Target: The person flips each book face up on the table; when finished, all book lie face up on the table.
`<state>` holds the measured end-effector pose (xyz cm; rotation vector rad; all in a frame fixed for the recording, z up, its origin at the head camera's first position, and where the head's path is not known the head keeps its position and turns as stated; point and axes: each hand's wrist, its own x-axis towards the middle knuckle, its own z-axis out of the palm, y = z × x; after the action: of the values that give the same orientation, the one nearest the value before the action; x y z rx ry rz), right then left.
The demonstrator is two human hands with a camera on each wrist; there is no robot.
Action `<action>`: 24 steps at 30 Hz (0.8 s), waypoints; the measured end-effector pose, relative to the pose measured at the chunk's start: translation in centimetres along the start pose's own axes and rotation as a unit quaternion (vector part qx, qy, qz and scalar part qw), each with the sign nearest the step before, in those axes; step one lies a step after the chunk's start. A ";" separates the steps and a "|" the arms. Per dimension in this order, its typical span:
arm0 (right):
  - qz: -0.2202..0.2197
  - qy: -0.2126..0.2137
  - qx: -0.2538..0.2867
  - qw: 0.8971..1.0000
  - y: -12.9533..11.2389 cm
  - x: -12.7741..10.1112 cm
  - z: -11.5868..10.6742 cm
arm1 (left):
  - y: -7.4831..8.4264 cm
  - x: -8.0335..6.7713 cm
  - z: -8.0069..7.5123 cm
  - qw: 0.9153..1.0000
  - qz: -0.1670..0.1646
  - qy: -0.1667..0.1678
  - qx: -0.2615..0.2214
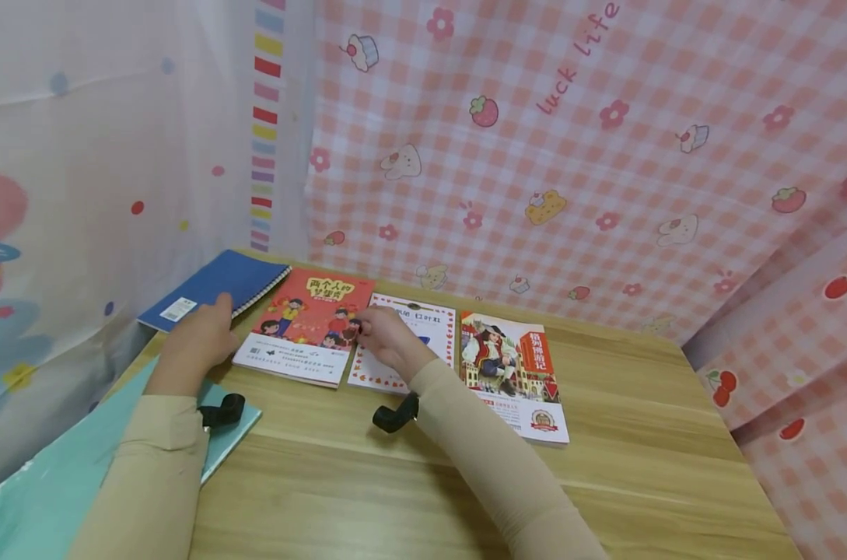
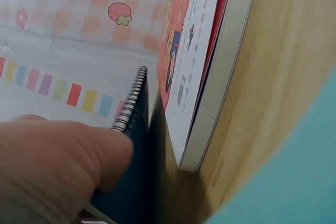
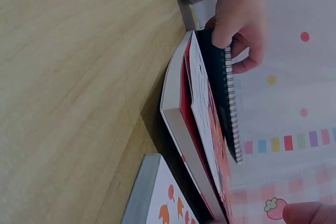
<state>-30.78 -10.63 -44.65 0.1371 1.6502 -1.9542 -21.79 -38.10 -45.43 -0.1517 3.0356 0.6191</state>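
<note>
My left hand (image 1: 197, 342) grips the blue spiral notebook (image 1: 209, 284) at its near end, thumb close to the wire binding. In the right wrist view, the notebook's spiral edge (image 3: 231, 103) stands raised beside the red picture-cover book (image 3: 205, 98). My right hand (image 1: 390, 336) reaches over the white book with the orange leaf border (image 1: 374, 373). Its fingers pinch the right edge of the red book (image 1: 304, 319); in the right wrist view only part of the thumb and a fingertip show there. The palm and the other fingers are hidden.
A book with a figure in a hat (image 1: 507, 365) lies right of the white one. A teal board-like item (image 1: 66, 459) lies under my left forearm. The wooden table (image 1: 640, 435) meets hanging patterned cloths (image 1: 570, 155) at the back and sides.
</note>
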 end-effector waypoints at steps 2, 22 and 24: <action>0.000 0.003 -0.001 1.000 0.1 0.1 0.1 | -0.2 -0.1 -0.1 1.000 0.007 0.011 0.002; -0.042 -0.006 -0.023 0.999 0.3 -0.3 1.3 | -1.2 -1.6 -3.1 0.984 -0.001 0.175 -0.042; -0.047 0.002 -0.014 0.999 0.4 -0.3 1.5 | -1.1 -2.0 -3.5 0.979 -0.009 0.200 -0.048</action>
<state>-29.96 -11.94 -44.50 0.0536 1.7140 -1.9994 -19.80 -40.35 -42.50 -0.3478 3.3801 0.8269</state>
